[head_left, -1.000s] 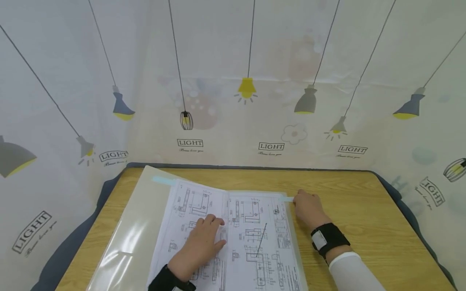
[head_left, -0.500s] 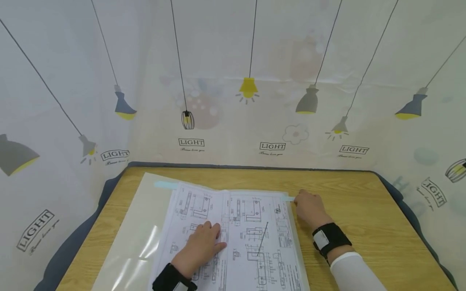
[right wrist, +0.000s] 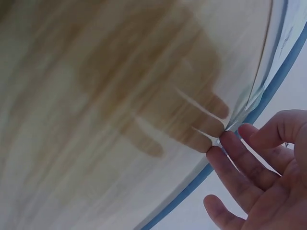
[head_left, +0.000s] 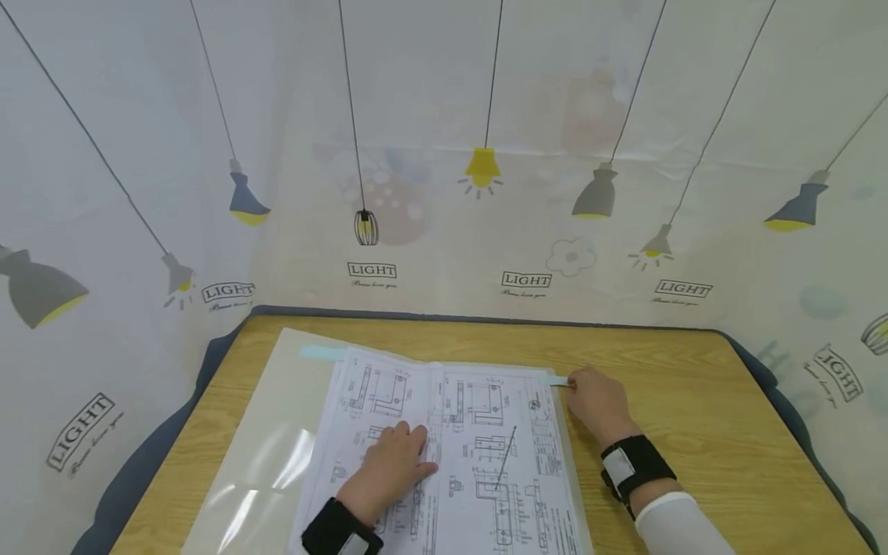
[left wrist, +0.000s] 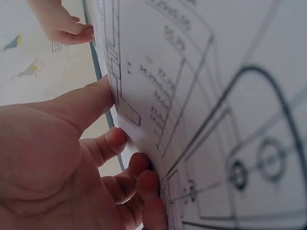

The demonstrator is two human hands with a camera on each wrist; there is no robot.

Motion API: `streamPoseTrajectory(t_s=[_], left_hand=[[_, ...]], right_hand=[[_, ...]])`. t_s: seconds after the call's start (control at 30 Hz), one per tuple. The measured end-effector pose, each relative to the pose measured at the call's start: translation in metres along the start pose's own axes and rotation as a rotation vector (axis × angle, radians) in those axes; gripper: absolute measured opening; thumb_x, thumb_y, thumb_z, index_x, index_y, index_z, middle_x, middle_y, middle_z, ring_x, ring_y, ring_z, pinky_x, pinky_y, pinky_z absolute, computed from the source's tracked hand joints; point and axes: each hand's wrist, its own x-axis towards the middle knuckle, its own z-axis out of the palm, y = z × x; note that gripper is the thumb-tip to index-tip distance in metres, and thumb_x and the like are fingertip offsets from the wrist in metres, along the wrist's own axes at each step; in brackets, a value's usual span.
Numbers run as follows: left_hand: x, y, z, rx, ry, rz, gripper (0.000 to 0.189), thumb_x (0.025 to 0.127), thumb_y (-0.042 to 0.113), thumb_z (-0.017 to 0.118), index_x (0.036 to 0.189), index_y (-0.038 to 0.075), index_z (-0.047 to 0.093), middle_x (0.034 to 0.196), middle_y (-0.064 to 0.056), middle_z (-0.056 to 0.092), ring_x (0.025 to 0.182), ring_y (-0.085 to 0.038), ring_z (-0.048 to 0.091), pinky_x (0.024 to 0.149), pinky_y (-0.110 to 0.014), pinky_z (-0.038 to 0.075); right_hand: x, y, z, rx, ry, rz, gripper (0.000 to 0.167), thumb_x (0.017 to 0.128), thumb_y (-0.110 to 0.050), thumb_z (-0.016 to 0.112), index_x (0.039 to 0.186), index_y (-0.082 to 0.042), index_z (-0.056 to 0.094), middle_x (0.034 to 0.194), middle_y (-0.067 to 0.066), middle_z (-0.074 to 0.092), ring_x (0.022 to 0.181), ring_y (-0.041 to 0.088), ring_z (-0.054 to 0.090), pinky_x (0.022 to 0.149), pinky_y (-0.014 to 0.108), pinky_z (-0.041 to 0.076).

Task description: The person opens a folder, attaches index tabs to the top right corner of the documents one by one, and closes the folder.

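A folder with a pale translucent cover (head_left: 260, 447) lies spread on the table, holding white sheets (head_left: 486, 455) printed with technical drawings. On the inner part of the left page rests my left hand (head_left: 391, 466), fingers loosely bent. In the left wrist view, the fingertips of my left hand (left wrist: 120, 163) touch the paper. At the folder's upper right edge, my right hand (head_left: 600, 405) pinches the end of a light-blue strip (head_left: 557, 380). The right wrist view shows fingers of my right hand (right wrist: 259, 167) down at the tabletop beside the strip's clear end.
Another light-blue strip (head_left: 322, 352) is on the cover's upper left. The wooden table (head_left: 721, 416) has a dark blue edge, with a white sheet printed with lamps (head_left: 430, 193) behind it. Black bands (head_left: 638, 465) wrap both wrists.
The left cover's upper corner has come down a little toward the table. My left hand has shifted slightly on the page. My right hand stays at the strip, and the head view has turned slightly.
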Motion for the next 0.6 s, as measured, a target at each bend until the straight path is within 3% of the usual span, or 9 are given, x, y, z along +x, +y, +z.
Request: streamPoseTrajectory(t_s=[0.17, 0.3, 0.43, 0.6], left_hand=[[0.0, 0.001, 0.0, 0.003, -0.001, -0.009, 0.038, 0.082, 0.046, 0.067, 0.1, 0.014, 0.057, 0.079, -0.001, 0.045, 0.069, -0.016, 0.041, 0.056, -0.028, 0.036], [-0.001, 0.003, -0.001, -0.003, -0.006, -0.004, 0.039, 0.082, 0.046, 0.066, 0.101, 0.013, 0.057, 0.079, -0.001, 0.044, 0.068, -0.016, 0.041, 0.056, -0.028, 0.035], [-0.002, 0.003, -0.002, -0.006, -0.004, -0.003, 0.038, 0.082, 0.046, 0.066, 0.099, 0.014, 0.057, 0.079, -0.001, 0.044, 0.068, -0.016, 0.041, 0.055, -0.028, 0.035], [-0.001, 0.001, 0.0, -0.005, 0.003, -0.003, 0.037, 0.082, 0.047, 0.066, 0.096, 0.015, 0.055, 0.078, -0.001, 0.043, 0.068, -0.016, 0.041, 0.055, -0.028, 0.035]], right_hand=[[-0.004, 0.002, -0.001, 0.079, 0.018, 0.021, 0.027, 0.086, -0.014, 0.058, 0.109, -0.001, 0.067, 0.109, 0.017, 0.065, 0.077, 0.021, 0.057, 0.066, 0.037, 0.049], [-0.015, 0.006, -0.008, 0.233, -0.02, 0.018, 0.021, 0.088, -0.018, 0.057, 0.101, -0.004, 0.065, 0.093, 0.011, 0.063, 0.078, 0.022, 0.055, 0.067, 0.037, 0.045], [-0.031, 0.008, -0.02, 0.398, -0.183, 0.029, 0.017, 0.09, -0.021, 0.058, 0.084, -0.005, 0.061, 0.075, 0.004, 0.053, 0.069, 0.019, 0.048, 0.06, 0.031, 0.037], [-0.046, 0.011, -0.026, 0.394, -0.406, 0.005, 0.034, 0.087, -0.028, 0.065, 0.062, -0.008, 0.051, 0.058, -0.002, 0.043, 0.055, 0.014, 0.04, 0.054, 0.026, 0.03]])
